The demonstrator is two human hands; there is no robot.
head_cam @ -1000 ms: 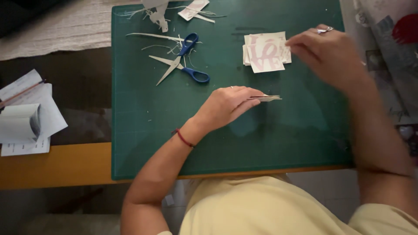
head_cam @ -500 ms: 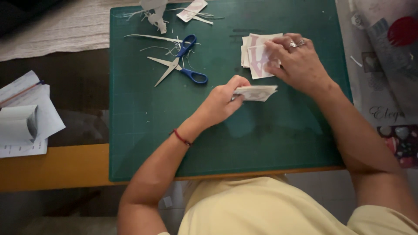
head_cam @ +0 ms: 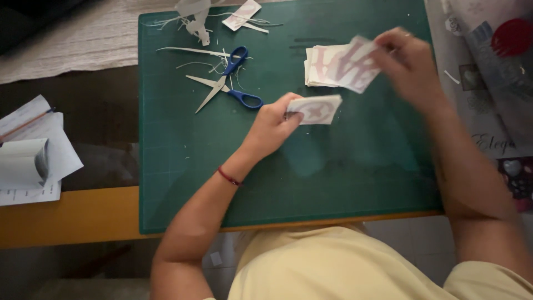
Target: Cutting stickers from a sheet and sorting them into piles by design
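My left hand [head_cam: 273, 123] pinches a small white paper card with a pale pink shape [head_cam: 315, 109] just above the green cutting mat [head_cam: 183, 161]. A red thread band circles that wrist. My right hand [head_cam: 410, 66], blurred, lifts another white card with pink letter shapes [head_cam: 355, 65] off a small stack of similar cards [head_cam: 312, 71] lying on the mat's far side. Blue-handled scissors [head_cam: 230, 83] lie open on the mat, left of my left hand.
Thin paper trimmings and scraps [head_cam: 194, 16] litter the mat's far left corner. White papers and a pencil [head_cam: 30, 150] sit on the wooden table at left. Printed sheets with a red disc [head_cam: 499, 50] lie right of the mat.
My left hand has raised its card so the face shows. My right hand has picked a card off the stack and lifted it up and to the right.
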